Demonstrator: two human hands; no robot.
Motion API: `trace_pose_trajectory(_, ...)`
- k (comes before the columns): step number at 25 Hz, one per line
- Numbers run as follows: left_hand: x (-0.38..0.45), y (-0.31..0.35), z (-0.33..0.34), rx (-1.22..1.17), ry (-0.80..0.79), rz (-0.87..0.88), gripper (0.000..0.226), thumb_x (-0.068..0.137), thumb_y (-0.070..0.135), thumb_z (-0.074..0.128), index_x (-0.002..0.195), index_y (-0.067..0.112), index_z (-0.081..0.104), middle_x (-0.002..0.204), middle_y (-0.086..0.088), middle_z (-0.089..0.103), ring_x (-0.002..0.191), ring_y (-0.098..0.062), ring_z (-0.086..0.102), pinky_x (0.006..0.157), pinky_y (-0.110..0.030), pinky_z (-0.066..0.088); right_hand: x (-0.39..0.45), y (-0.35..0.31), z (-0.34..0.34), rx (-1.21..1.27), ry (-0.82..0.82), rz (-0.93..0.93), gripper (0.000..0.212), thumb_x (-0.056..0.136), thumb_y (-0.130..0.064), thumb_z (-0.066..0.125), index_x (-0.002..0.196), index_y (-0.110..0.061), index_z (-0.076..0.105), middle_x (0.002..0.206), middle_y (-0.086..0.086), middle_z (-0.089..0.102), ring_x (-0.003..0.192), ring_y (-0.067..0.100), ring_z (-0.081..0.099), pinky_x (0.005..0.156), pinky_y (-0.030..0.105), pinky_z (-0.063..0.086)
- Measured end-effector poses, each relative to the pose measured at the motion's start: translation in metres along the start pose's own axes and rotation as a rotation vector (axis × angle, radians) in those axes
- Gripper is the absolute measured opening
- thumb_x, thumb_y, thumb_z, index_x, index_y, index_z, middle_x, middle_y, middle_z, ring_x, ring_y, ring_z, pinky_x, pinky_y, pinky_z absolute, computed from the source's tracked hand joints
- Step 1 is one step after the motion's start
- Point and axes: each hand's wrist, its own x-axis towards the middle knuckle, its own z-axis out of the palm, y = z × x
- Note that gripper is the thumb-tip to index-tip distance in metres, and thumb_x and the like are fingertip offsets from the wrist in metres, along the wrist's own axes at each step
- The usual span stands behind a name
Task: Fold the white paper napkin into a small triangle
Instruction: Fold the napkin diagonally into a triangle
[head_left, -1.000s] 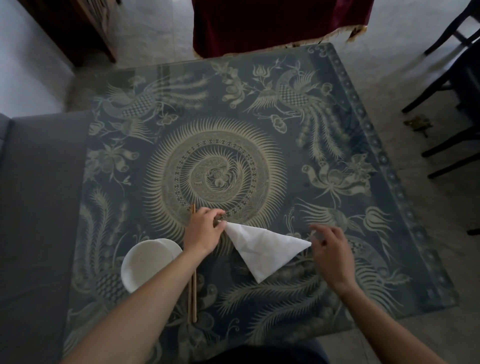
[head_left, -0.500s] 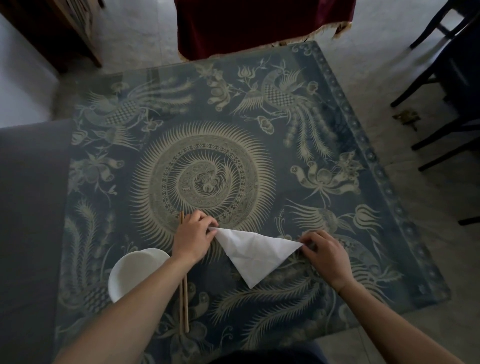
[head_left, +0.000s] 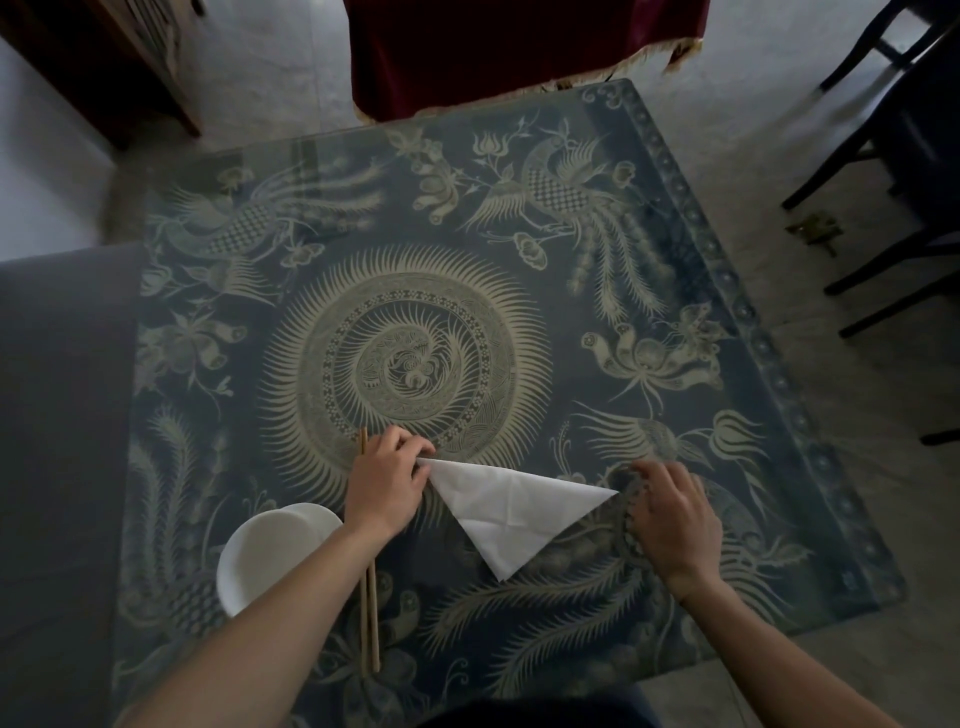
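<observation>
Chopsticks and a white bowl are seen nearest, partly hidden under the left forearm. Beyond them, the white paper napkin is laid flat on the patterned table, already folded into a triangle. Its left corner is pinched between the closed fingertips of the left hand; its right corner lies just beside the loosely curled, blurred fingers of the right hand, and contact there cannot be told. One fold is judged done; at least one halving fold is judged left. No writing or brand is readable.
</observation>
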Motion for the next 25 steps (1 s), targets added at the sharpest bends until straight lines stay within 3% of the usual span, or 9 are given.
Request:
trace_pose_trajectory(2,-0.009,0.005,0.001,0.048,0.075,0.096,0.023,0.088,0.013,0.066,0.111,0.013,0.068,0.113,-0.008,0.059,0.102,-0.030,0.057,0.082,-0.046,0.050,-0.003,-0.015,0.001,-0.029,0.053,-0.135,0.038,0.076,0.003,0.062,0.113,-0.006,0.066,0.109,0.014,0.065,0.096,0.036,0.059,0.075,0.044,0.049)
trace_pose_trajectory(4,-0.022,0.016,0.007,0.101,0.092,0.255,0.031,0.090,0.017,0.060,0.121,0.013,0.063,0.127,-0.010,0.056,0.114,-0.031,0.053,0.092,-0.048,0.046,-0.011,-0.040,0.009,-0.075,-0.027,-0.291,0.048,0.080,-0.003,0.064,0.128,-0.006,0.058,0.129,0.015,0.060,0.117,0.035,0.054,0.092,0.049,0.046)
trace_pose_trajectory(7,-0.038,0.033,0.022,0.131,-0.081,0.382,0.053,0.099,0.034,0.046,0.148,0.014,0.038,0.156,-0.012,0.032,0.144,-0.029,0.025,0.116,-0.049,0.025,-0.024,-0.075,0.032,-0.137,-0.224,-0.376,0.058,0.097,-0.030,0.044,0.149,-0.005,0.033,0.156,0.014,0.029,0.145,0.032,0.024,0.116,0.051,0.025)
trace_pose_trajectory(10,-0.049,0.034,0.036,0.213,-0.217,0.397,0.065,0.102,0.045,0.028,0.156,0.016,0.005,0.165,-0.005,-0.004,0.150,-0.020,-0.009,0.121,-0.047,0.004,-0.036,-0.079,0.051,-0.218,-0.322,-0.378,0.068,0.098,-0.044,0.026,0.151,-0.003,0.023,0.160,0.016,0.013,0.147,0.033,0.009,0.116,0.053,0.012)
trace_pose_trajectory(14,-0.052,0.019,0.038,0.302,-0.317,0.370,0.068,0.102,0.051,0.019,0.153,0.021,-0.015,0.161,-0.003,-0.023,0.146,-0.019,-0.024,0.117,-0.052,-0.005,-0.050,-0.066,0.064,-0.277,-0.371,-0.380,0.075,0.097,-0.055,0.032,0.153,-0.008,0.017,0.162,0.016,0.006,0.149,0.031,0.000,0.114,0.056,0.009)
trace_pose_trajectory(17,-0.050,0.010,0.034,0.334,-0.325,0.367,0.070,0.100,0.053,0.021,0.153,0.025,-0.015,0.161,-0.005,-0.024,0.146,-0.022,-0.023,0.115,-0.054,-0.010,-0.048,-0.062,0.067,-0.275,-0.398,-0.379,0.083,0.094,-0.064,0.036,0.155,-0.013,0.011,0.163,0.015,0.003,0.149,0.031,-0.001,0.114,0.059,0.004)
trace_pose_trajectory(25,-0.046,0.025,0.039,0.320,-0.303,0.388,0.073,0.100,0.054,0.024,0.155,0.019,-0.008,0.163,-0.003,-0.018,0.148,-0.021,-0.019,0.116,-0.054,-0.007,-0.035,-0.064,0.062,-0.256,-0.399,-0.376,0.088,0.094,-0.070,0.026,0.154,-0.008,0.011,0.163,0.010,0.003,0.149,0.026,-0.003,0.115,0.058,0.002)
